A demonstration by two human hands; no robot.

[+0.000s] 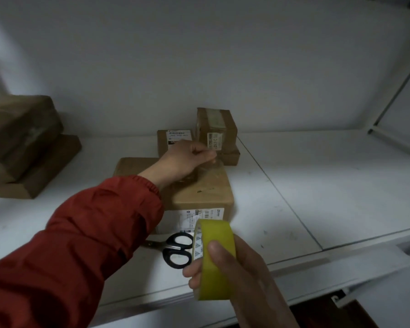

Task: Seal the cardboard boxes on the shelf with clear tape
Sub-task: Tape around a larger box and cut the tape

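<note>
**A:** Start at the left. What's there?

**B:** A stack of brown boxes (21,147) at the far left of the white shelf (317,185), well apart from the work. Next comes the red sleeve (92,233), reaching across the large cardboard box (199,195) that sits mid-shelf.

**A:** And the left hand?

**B:** The left hand (187,159) is over the far end of that box top. Its fingers are curled tight, pinching what looks like the free end of a strip of clear tape (211,170). I see a faint glossy film just below the fingers, but I can't trace it all the way back to the roll. Behind the hand are a flat labelled box (173,140) and a small upright box (217,129) standing on another one.

**A:** Anything in front?

**B:** Black-handled scissors (178,249) lie on the shelf just before the large box. To their right, the tape roll (216,256) is held at the near edge, above the shelf.

**A:** How is it held?

**B:** The right hand (242,280) wraps it, with the thumb on the outer face and the fingers curled around the side.

**A:** How will the tape handle?

**B:** I'd expect the strip to be thin, limp and very sticky. It could fold onto itself or wrinkle if it goes slack. It's best pinched at the very tip and kept taut against the roll. The roll is light and stiff, so a firm hold across its width should let it unwind. The box looks rigid enough to press the tape down on.
</note>
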